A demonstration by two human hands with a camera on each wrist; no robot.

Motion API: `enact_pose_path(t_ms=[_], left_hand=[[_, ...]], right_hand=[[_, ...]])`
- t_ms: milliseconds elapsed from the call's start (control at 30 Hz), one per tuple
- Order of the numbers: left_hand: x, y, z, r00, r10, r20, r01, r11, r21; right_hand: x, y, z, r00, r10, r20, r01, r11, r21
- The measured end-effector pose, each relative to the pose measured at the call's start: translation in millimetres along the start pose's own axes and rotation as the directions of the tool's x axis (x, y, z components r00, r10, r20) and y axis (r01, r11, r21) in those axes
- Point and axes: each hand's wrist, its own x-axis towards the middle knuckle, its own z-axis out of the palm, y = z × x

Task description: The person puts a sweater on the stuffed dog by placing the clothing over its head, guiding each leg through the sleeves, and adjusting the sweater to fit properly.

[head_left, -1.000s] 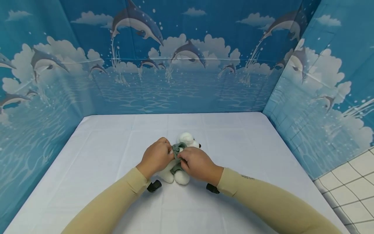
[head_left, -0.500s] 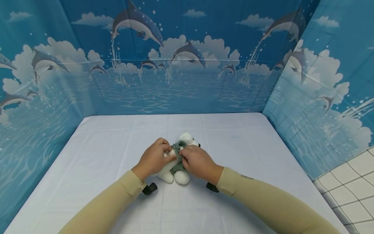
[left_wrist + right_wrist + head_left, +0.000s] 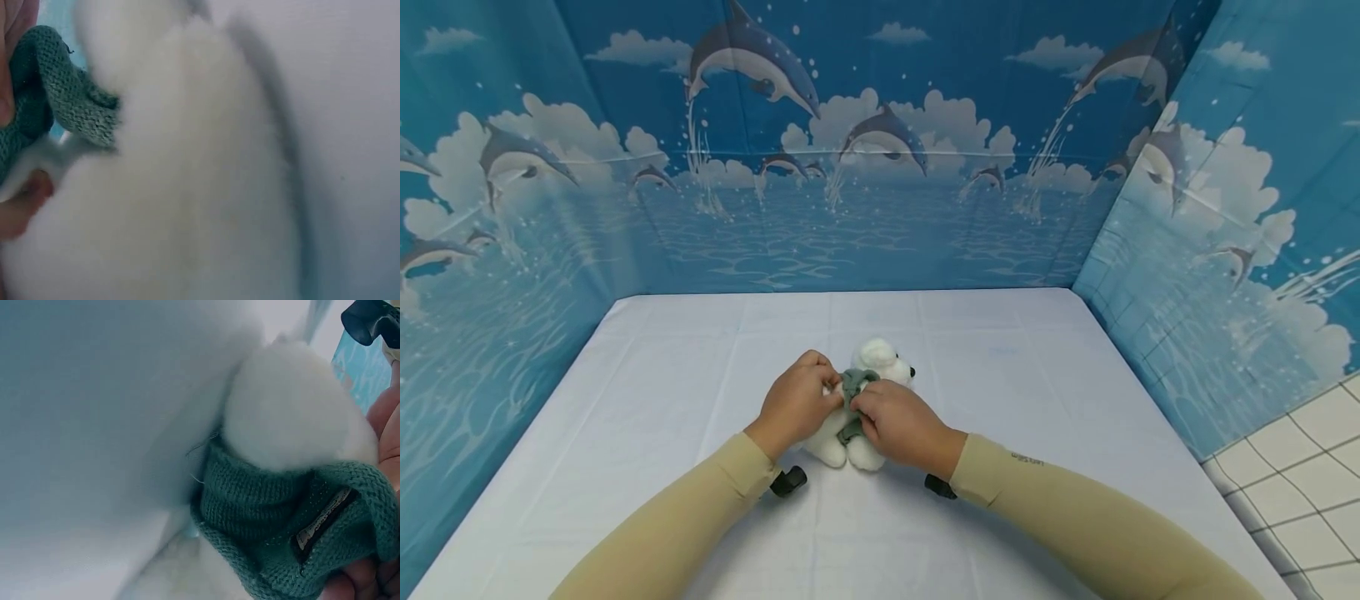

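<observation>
A white plush toy point(image 3: 877, 357) with a dark nose sits on the table, its head turned to the right. Round its upper body is a green knitted sweater point(image 3: 853, 382), with a small dark label inside its edge in the right wrist view. My left hand point(image 3: 797, 406) pinches the toy's white arm beside the sweater; in the left wrist view a fingertip point(image 3: 40, 187) lies against the fur. Curled fingers of my right hand point(image 3: 910, 425) grip the sweater's edge at the toy's front. The toy's chest is largely hidden behind that hand.
A white cloth point(image 3: 700, 333) covers the table under the toy. Blue dolphin-print curtains point(image 3: 880, 225) enclose the back and sides. White tiles point(image 3: 1300, 467) show at the lower right. Black wrist cameras point(image 3: 788, 481) hang below both wrists.
The left thumb and fingers spread apart half a second ago and have closed together again at the toy's arm. My right hand has shifted slightly left and down, showing more of the toy's head.
</observation>
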Motion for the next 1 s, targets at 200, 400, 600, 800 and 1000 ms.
enact_pose_path(t_ms=[200,400,600,800,1000], left_hand=[[2.5,-3.6,-0.9,1.000,0.019,0.020,-0.018,0.999,-0.048],[1.8,-5.1,-1.0,0.999,0.030,0.023,-0.029,0.998,-0.049],[2.6,-3.6,1.2,0.999,0.031,-0.016,-0.031,0.999,-0.023],[4.0,-4.3,-0.1,0.999,0.039,-0.015,-0.040,0.999,-0.029],[4.3,-7.5,-1.1,0.998,0.057,0.015,-0.056,0.998,-0.028]], right_hand=[[1,3,-6,0.998,0.060,0.029,-0.063,0.994,0.087],[1,4,-8,0.996,0.081,0.039,-0.085,0.992,0.095],[-1,2,-3,0.999,0.048,0.017,-0.049,0.996,0.075],[-2,6,-1,0.991,0.122,0.046,-0.127,0.984,0.122],[-2,15,-8,0.984,0.147,0.105,-0.165,0.967,0.193]])
